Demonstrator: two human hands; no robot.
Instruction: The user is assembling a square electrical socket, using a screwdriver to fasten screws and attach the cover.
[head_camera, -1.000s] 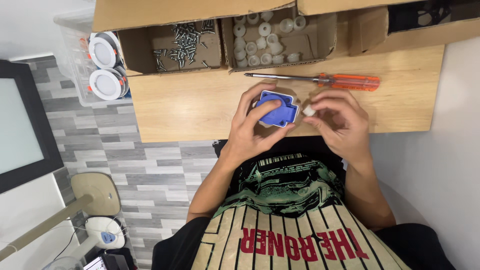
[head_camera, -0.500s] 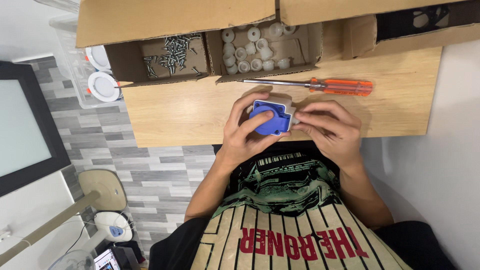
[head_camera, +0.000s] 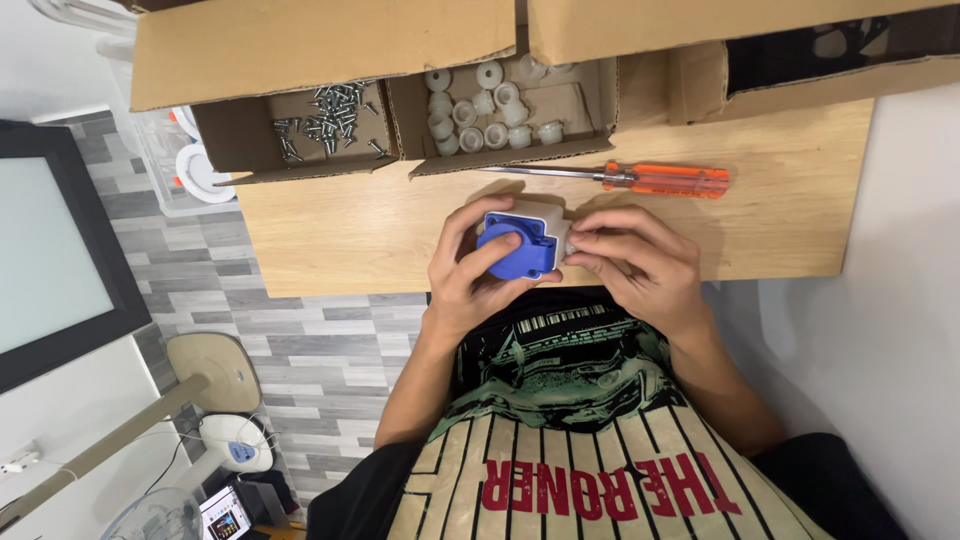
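Table (head_camera: 380, 235) of pale wood, edge near body. Cardboard boxes (head_camera: 330, 50) along far side: one compartment with screws (head_camera: 330, 120), next with white round fittings (head_camera: 480, 110). Orange-handled screwdriver (head_camera: 640, 180) just beyond hands, lying flat. Socket housing (head_camera: 520, 240), grey with blue lid, held above table edge. Left hand (head_camera: 470, 275) wraps housing firmly; right hand (head_camera: 640, 265) pinches small part at its side. Advice: steady housing, align part squarely. Nothing blocks reach to screwdriver.

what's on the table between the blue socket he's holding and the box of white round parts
Only bare wooden tabletop lies between the blue socket and the box of white round parts; the orange-handled screwdriver sits off to the side, in the head view.
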